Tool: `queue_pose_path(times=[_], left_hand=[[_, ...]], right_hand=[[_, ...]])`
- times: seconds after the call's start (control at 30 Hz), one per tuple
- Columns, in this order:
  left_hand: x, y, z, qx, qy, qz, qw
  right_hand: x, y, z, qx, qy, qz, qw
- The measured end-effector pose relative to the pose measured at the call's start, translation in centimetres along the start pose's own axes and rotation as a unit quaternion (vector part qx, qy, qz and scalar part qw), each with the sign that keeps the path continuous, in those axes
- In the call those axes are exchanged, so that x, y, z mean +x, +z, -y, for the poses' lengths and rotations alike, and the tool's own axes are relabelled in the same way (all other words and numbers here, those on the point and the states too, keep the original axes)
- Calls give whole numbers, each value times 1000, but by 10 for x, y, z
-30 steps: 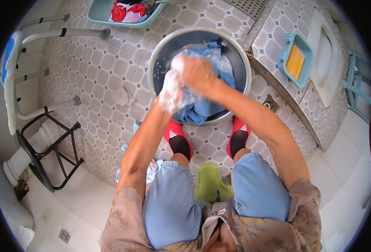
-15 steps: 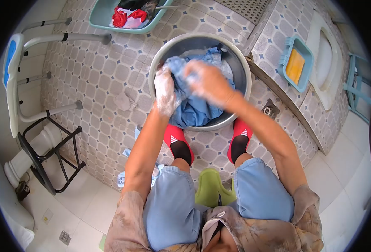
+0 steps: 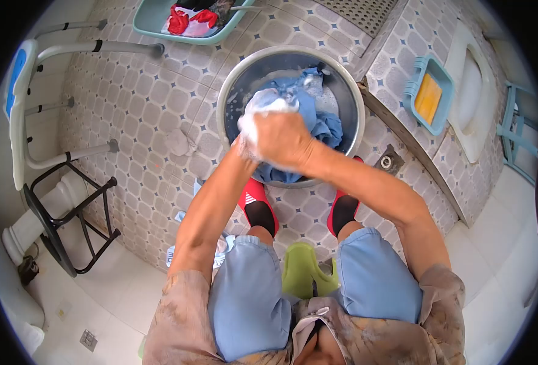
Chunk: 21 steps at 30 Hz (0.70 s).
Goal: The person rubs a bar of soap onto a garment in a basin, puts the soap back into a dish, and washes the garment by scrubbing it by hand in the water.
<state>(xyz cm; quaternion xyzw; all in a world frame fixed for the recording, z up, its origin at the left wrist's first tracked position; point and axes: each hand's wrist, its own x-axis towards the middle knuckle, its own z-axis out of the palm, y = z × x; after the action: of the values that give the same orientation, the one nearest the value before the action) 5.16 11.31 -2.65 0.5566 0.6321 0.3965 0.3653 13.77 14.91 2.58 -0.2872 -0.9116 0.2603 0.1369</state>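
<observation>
A round metal basin stands on the floor between my feet, with a wet blue garment bunched inside it. White suds cling to the cloth. Over the basin's near left side, my left hand, covered in foam, is closed on a bunch of the garment. My right hand is pressed against it from the right, its fingers curled around the same soapy cloth. Most fingertips of both hands are hidden by foam and fabric.
A teal tub with red, white and dark clothes sits beyond the basin. To the right, a blue tray holds a yellow bar on a raised tiled ledge. A black-framed stool and a shower chair stand left.
My right hand has come down and left, from above the cloth to against my left hand. The bunched cloth has shifted, and more suds show around the hands.
</observation>
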Motion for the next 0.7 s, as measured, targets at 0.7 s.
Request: queue_pose_path(times=[0.7], left_hand=[[15,-32,-17,-465,-349,-132,803]], right_hand=[[-8,-44,-136,182,106,200,957]])
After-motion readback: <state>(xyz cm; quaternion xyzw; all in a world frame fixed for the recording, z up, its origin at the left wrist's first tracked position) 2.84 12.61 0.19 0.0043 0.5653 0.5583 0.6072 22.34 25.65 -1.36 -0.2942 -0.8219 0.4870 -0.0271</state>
